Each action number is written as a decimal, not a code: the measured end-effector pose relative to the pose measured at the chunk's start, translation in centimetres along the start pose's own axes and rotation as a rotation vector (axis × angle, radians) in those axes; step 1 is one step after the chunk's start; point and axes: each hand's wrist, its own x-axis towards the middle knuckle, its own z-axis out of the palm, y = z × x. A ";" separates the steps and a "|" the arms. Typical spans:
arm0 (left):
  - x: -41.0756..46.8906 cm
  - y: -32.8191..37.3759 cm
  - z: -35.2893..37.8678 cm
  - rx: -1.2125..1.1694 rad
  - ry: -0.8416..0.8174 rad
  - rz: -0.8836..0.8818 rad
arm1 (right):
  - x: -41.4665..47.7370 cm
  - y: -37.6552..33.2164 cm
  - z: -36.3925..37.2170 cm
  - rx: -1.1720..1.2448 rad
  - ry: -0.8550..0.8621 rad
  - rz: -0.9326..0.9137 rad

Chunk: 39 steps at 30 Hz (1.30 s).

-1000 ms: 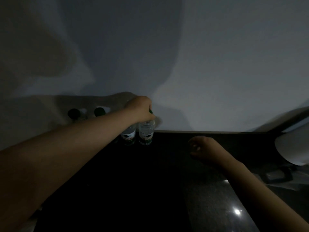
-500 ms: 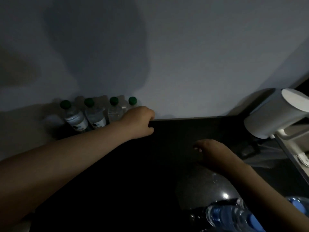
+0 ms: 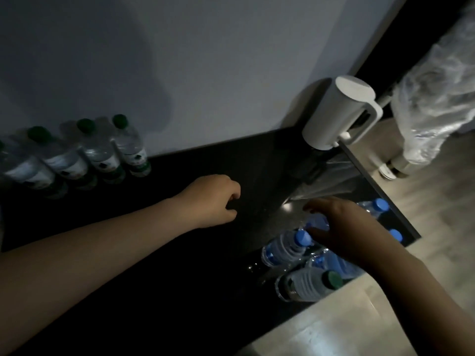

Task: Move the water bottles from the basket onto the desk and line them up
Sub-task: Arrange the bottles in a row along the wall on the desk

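Four green-capped bottles [image 3: 99, 152] stand upright on the dark tabletop [image 3: 257, 170], side by side and touching or nearly so. They sit close against the wall [image 3: 231, 60], most likely so it can serve as a straight edge for the line. The open tabletop to the right of the last bottle [image 3: 129, 147] is where the line can grow.

The left hand [image 3: 210, 201] hangs over the middle of the tabletop, near that end of the row but apart from it. Its fingers are loosely curled and hold nothing. It looks parked there, ready to take or steady the next bottle.

The right hand [image 3: 341, 224] reaches down to the cluster of bottles at the tabletop's right end. Its fingers [image 3: 312, 208] are spread and bent over a blue-capped bottle [image 3: 317, 223]. The dim light hides whether they have closed on it or are only touching it. Just beside it another blue-capped bottle [image 3: 285, 249] leans at a tilt, and a green-capped one [image 3: 305, 283] lies on its side nearest the camera. More blue caps [image 3: 380, 204] show beyond the wrist. The basket cannot be made out in the dark around them, so these bottles may or may not be inside it.

A white kettle [image 3: 336, 116] stands at the far right corner, with a plastic-wrapped bundle [image 3: 437, 86] beyond it over the floor.

Judging by this, the task is partly done, with several bottles left to fetch. The tilted, crowded bottles may shift when one is lifted out.
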 end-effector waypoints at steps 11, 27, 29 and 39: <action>3.4 6.7 5.8 0.008 -0.081 0.168 | -6.7 3.6 5.8 0.209 0.026 0.157; 6.8 9.1 9.0 0.043 -0.064 0.232 | -5.5 4.3 9.1 0.252 0.027 0.193; 6.6 8.5 8.5 0.034 -0.067 0.224 | -5.3 4.5 8.8 0.260 0.025 0.184; 0.9 4.5 4.0 -0.100 -0.045 0.070 | -1.4 3.5 4.4 0.229 0.088 0.017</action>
